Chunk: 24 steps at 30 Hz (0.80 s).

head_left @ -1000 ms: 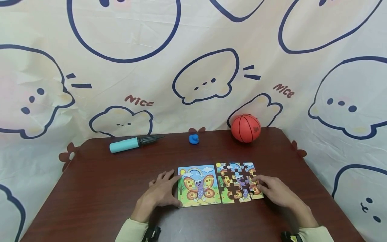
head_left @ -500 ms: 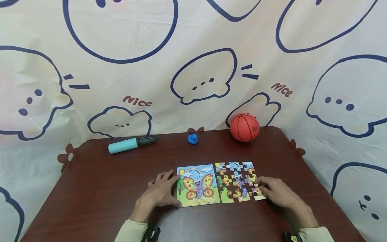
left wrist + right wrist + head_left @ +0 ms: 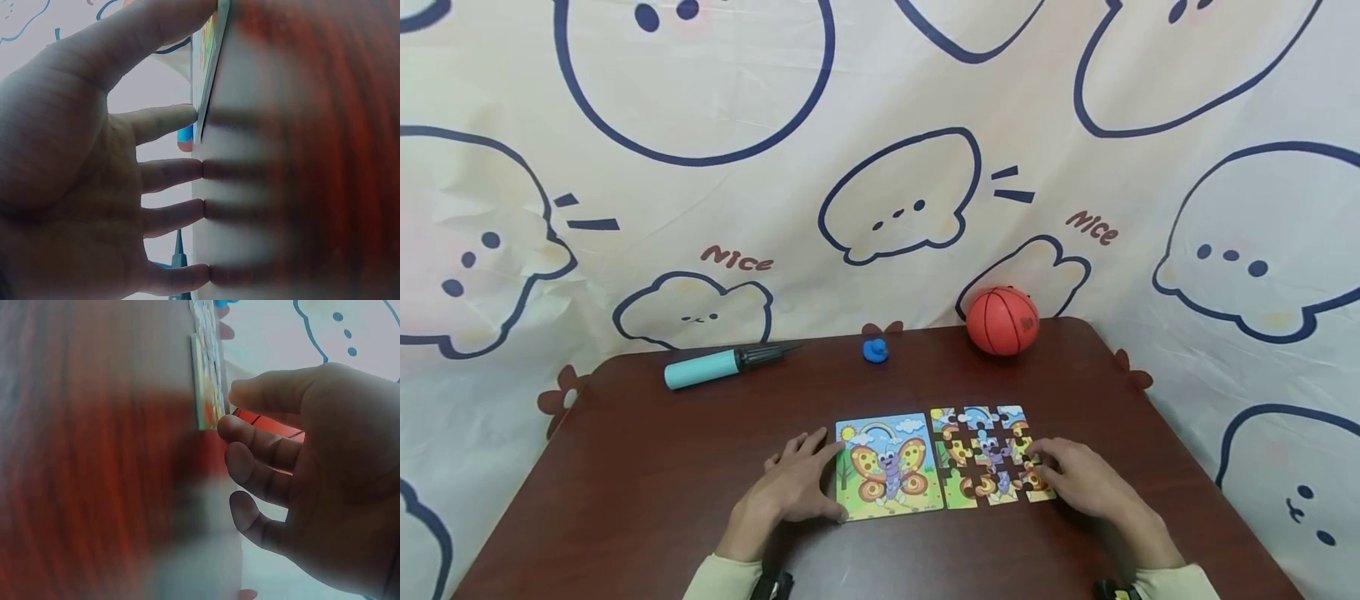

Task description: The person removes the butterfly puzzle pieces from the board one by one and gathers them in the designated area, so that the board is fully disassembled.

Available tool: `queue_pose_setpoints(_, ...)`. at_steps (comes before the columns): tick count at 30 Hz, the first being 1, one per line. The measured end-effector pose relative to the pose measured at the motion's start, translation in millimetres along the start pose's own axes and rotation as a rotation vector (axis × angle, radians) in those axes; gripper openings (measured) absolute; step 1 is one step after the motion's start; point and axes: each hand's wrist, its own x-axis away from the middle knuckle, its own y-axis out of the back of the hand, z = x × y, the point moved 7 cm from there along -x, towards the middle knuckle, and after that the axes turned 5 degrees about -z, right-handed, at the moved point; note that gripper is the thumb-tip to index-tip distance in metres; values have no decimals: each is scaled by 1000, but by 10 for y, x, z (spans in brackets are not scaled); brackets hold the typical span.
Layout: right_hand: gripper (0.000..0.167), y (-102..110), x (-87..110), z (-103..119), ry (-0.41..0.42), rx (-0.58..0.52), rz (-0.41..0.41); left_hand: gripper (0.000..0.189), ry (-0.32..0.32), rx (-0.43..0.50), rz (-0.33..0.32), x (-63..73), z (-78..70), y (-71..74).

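A square board with a butterfly picture (image 3: 889, 467) lies on the table. Beside its right edge, jigsaw pieces (image 3: 989, 450) are laid in rows that form the same butterfly, with small gaps between them. My left hand (image 3: 793, 483) is spread at the board's left side. Its thumb is at the near corner, and in the left wrist view the index fingertip (image 3: 187, 115) meets the edge while the other fingertips rest on the table. My right hand (image 3: 1086, 479) is at the bottom-right jigsaw piece (image 3: 1038, 485), fingers loosely bent, with the index fingertip (image 3: 229, 428) right at its edge.
Along the back of the dark wooden table (image 3: 700, 450) lie a light-blue hand pump (image 3: 707, 368) with a black nozzle, a blue rubber duck (image 3: 876, 350) and a red toy basketball (image 3: 1002, 321). A printed cloth (image 3: 775, 200) hangs behind and at the sides.
The bottom-right jigsaw piece has slid a little to the right, away from its neighbour, with my right fingertips at it. My left hand stays at the board. The head view has shifted slightly.
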Motion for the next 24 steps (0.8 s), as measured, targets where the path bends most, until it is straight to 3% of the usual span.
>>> queue_pose_setpoints(6,26,9,-101,176,50,22,-56,95,14,29,4,16,83,20)
queue_pose_setpoints(13,39,-67,-273,299,44,48,-79,85,71,31,-4,4,138,57)
queue_pose_setpoints(19,62,-126,-333,313,67,97,-93,77,117,31,-104,8,243,119)
queue_pose_setpoints(24,72,-146,-362,285,53,165,-126,78,162,-32,-199,41,338,202)
